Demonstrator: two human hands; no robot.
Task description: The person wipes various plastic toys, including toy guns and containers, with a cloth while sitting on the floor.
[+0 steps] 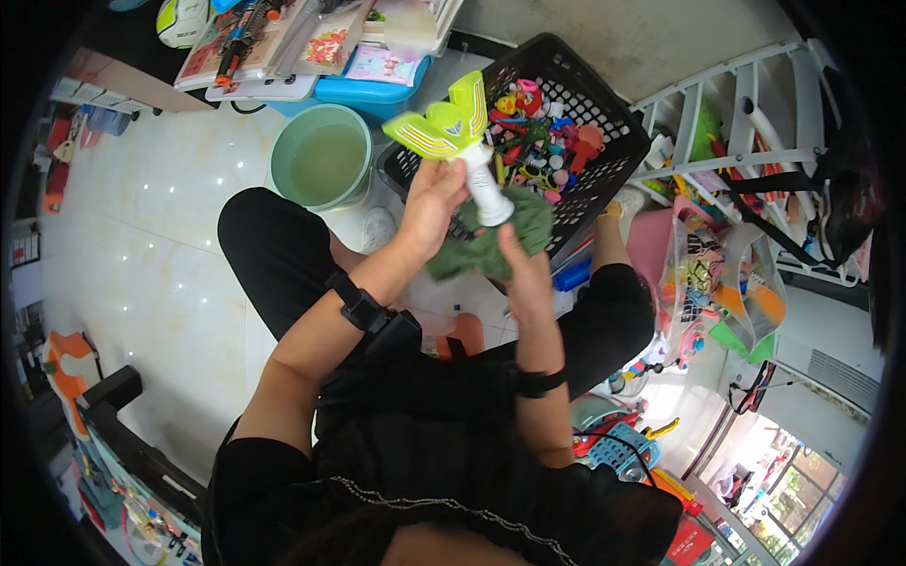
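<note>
My left hand (433, 205) grips a toy wand (463, 138) just below its lime-green winged head. The toy's white handle slants down to the right, above the basket's near side. A crumpled green cloth (527, 219) is in my right hand (527, 272), behind and around the lower end of the handle. My right thumb lies close to the handle's flared tip; whether it touches is not clear. Beyond the toy, a black plastic basket (623, 134) holds many small colourful toys (548, 141). Left of it stands a green bucket (361, 145) of cloudy water (322, 159).
A blue storage bin (368, 92) stands behind the bucket, near stacked books and a toy gun (237, 46). On the right are a white metal rack (743, 152) and a clear bag of toys (690, 276). A blue cylinder (572, 274) lies by my right knee.
</note>
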